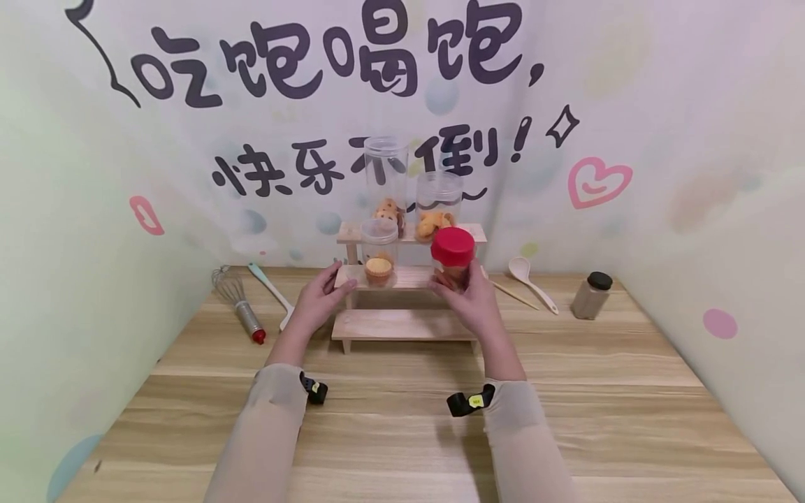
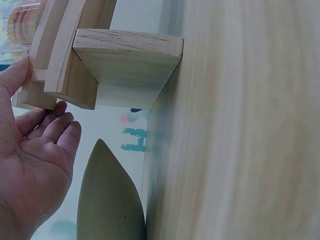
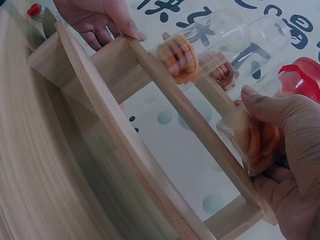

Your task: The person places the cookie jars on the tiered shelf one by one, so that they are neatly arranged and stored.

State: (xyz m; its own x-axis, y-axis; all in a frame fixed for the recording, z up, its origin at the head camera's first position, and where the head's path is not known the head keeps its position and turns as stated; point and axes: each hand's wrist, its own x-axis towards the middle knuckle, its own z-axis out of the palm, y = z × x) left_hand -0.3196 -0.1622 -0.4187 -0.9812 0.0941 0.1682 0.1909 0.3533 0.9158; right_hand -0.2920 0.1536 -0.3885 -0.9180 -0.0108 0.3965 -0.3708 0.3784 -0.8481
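Observation:
A three-tier wooden stand [image 1: 402, 323] stands on the table by the back wall. My left hand [image 1: 319, 297] holds the left end of its middle tier, thumb on one side and fingers on the other, also seen in the left wrist view. At that tier's right end, my right hand [image 1: 468, 293] grips a clear jar [image 3: 257, 145] of cookies with a red lid [image 1: 453, 246]. A lidless jar [image 1: 379, 241] with cupcake-like treats sits on the same tier, nearer the left hand. Above, a tall jar [image 1: 386, 175] and a shorter jar [image 1: 438, 195] hold baked treats on the top tier.
A whisk [image 1: 242, 307] and a spatula with a light-blue handle [image 1: 270, 286] lie to the left. On the right are a white ladle [image 1: 531, 283], a thin wooden stick [image 1: 514, 293] and a black-capped jar [image 1: 591, 297]. Printed cloth walls [image 1: 679, 105] enclose the table.

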